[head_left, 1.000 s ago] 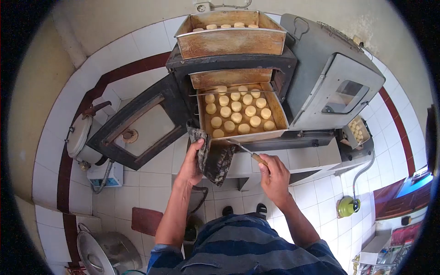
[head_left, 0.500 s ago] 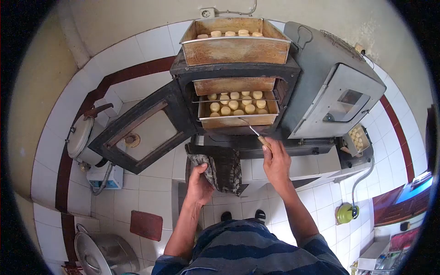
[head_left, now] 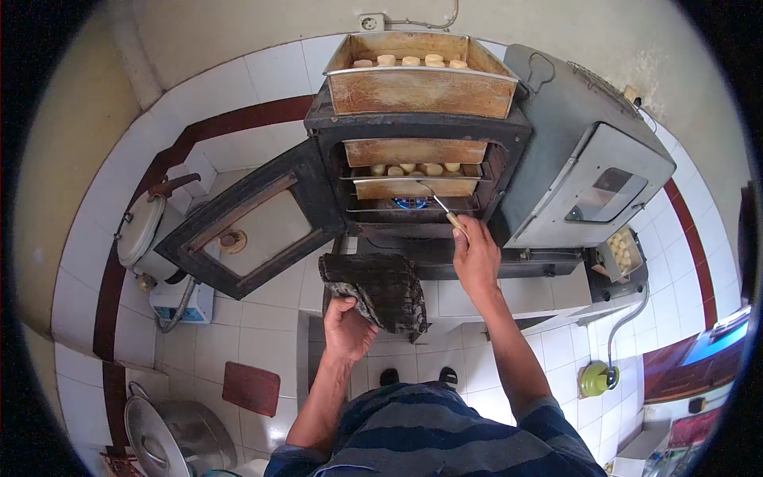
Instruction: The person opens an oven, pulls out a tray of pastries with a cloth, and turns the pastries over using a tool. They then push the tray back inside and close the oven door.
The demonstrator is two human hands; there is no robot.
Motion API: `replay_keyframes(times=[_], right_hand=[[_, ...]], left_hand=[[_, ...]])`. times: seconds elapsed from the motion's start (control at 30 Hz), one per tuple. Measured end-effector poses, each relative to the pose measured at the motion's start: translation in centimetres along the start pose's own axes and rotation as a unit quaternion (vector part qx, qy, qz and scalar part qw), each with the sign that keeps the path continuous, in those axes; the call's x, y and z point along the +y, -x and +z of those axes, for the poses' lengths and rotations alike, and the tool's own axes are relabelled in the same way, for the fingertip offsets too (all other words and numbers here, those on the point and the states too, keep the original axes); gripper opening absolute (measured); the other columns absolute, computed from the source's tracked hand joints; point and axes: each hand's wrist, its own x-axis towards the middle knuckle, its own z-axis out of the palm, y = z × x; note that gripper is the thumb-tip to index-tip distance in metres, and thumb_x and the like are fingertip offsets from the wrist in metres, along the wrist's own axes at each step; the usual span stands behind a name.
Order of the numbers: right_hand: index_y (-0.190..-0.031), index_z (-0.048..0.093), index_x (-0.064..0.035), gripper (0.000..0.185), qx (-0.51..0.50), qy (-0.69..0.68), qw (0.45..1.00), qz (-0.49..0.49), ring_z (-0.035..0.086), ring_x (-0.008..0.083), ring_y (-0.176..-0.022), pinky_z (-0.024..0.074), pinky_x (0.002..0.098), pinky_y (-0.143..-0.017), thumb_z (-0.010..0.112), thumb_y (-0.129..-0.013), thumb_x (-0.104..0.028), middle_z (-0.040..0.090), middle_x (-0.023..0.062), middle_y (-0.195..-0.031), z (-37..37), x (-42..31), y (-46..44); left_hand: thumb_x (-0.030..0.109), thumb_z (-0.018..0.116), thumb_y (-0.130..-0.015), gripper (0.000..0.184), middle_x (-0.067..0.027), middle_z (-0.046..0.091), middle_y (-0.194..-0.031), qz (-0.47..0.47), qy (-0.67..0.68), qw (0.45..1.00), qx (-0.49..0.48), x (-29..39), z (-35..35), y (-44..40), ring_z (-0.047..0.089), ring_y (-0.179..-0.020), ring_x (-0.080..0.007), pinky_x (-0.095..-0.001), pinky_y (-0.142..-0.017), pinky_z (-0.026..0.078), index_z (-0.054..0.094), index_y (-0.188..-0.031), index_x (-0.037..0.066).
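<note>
My right hand [head_left: 477,256] grips the wooden handle of a thin metal hook [head_left: 442,205]. Its bent tip touches the front of the lower baking pan [head_left: 383,189] inside the dark oven. Pale round pieces of dough [head_left: 431,169] fill that pan. Bunched in my left hand [head_left: 348,330] is a scorched, blackened cloth [head_left: 381,288], hanging below the oven opening. Above the lower pan sits a second baking pan [head_left: 415,152], its contents hidden. Under the lower pan a blue gas flame [head_left: 411,204] burns.
The oven door [head_left: 250,222] stands swung open to the left. On the oven's top rests another baking pan [head_left: 421,94] with dough pieces. A grey metal oven [head_left: 584,179] stands at right, beside a small tray [head_left: 620,253]. A green gas cylinder [head_left: 594,380] stands on the floor.
The lower pan has slid deeper into the oven, with my right hand's hook at its front edge. The flame beneath has come into view. The cloth stays in my left hand.
</note>
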Motion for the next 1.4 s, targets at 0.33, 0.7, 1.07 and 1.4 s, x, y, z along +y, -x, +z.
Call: replay_keyframes(times=[0.33,0.7,1.07,1.4], right_hand=[[-0.118,0.062,-0.0091,0.024,0.018,0.042,0.997,-0.058,0.061,0.0352,-0.09,0.0449,0.0469,-0.078,0.06,-0.094,-0.015,0.064,0.0123,-0.104,-2.5,-1.5,-0.9],[-0.115,0.068,-0.0104,0.026,0.12,0.105,0.975,-0.157,0.058,0.029,-0.089,0.0444,0.0417,-0.075,0.062,-0.09,-0.009,0.061,0.0083,-0.099,-6.3,-3.0,-7.1],[-0.112,0.071,-0.0076,0.032,0.089,0.177,0.955,-0.221,0.06,0.0283,-0.087,0.0475,0.041,-0.073,0.069,-0.08,-0.009,0.058,0.0093,-0.093,-7.5,-4.8,-10.1],[-0.101,0.072,-0.0065,0.022,0.027,0.18,0.96,-0.213,0.062,0.0293,-0.083,0.0501,0.0423,-0.072,0.07,-0.078,-0.009,0.058,0.0103,-0.09,-11.1,-6.4,-9.9]], left_hand=[[0.039,0.051,-0.082,0.061,-0.0166,0.067,-0.112,-0.009,0.04,0.999,0.021,-0.1,1.4,-0.6,0.069,-0.078,-0.0284,-0.0363,-0.06,0.058,0.054,-0.129,0.001],[0.027,0.054,-0.082,0.054,-0.0132,0.06,-0.13,0.017,0.049,0.996,-0.073,-0.1,4.6,-3.3,0.062,-0.115,-0.0297,-0.0432,-0.095,0.054,0.053,-0.131,0.003],[0.025,0.053,-0.079,0.055,-0.0121,0.06,-0.13,0.021,0.055,0.992,-0.115,0.5,6.3,-4.8,0.06,-0.117,-0.0302,-0.0454,-0.094,0.053,0.053,-0.131,0.005],[0.027,0.051,-0.081,0.05,-0.012,0.061,-0.127,-0.005,0.07,0.989,-0.129,1.4,8.4,-6.0,0.06,-0.115,-0.0306,-0.0461,-0.091,0.054,0.055,-0.126,0.006]])
